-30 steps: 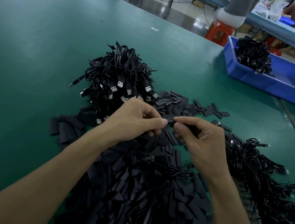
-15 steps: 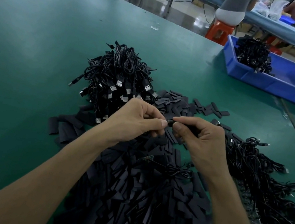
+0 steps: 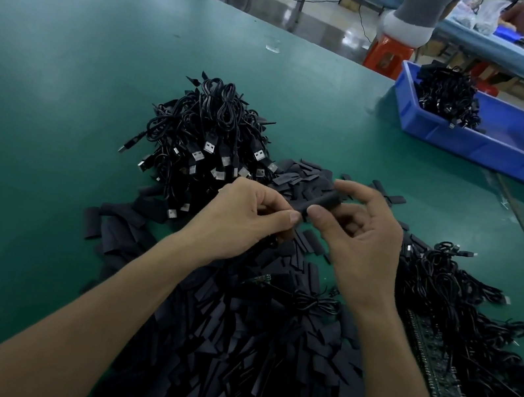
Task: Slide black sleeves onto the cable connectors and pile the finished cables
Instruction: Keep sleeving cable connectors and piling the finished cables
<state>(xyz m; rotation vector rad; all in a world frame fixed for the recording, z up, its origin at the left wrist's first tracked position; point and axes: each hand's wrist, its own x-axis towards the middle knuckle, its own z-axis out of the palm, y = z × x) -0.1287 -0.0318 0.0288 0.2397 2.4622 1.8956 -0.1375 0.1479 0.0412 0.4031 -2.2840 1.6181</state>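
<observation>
- Pinching a black sleeve (image 3: 322, 203) between thumb and forefinger, the right hand (image 3: 361, 249) holds it above the desk (image 3: 61, 102), tilted with its far end raised to the right.
- The left hand (image 3: 246, 220) has its fingers curled and its thumb pressed to the sleeve's lower end, so the sleeve spans the gap between both hands; the connector inside is hidden.
- A small coiled cable (image 3: 309, 301) lies just below the hands, on the heap of loose sleeves (image 3: 243, 361) that spreads under both forearms.
- Beyond the left hand stands the pile of cables (image 3: 206, 151), with silver USB plugs facing the camera.
- To the right of the right hand lies a spread of more black cables (image 3: 473, 337).
- Far right, well apart, a blue bin (image 3: 510, 158) holds another cable bundle (image 3: 448, 94).
</observation>
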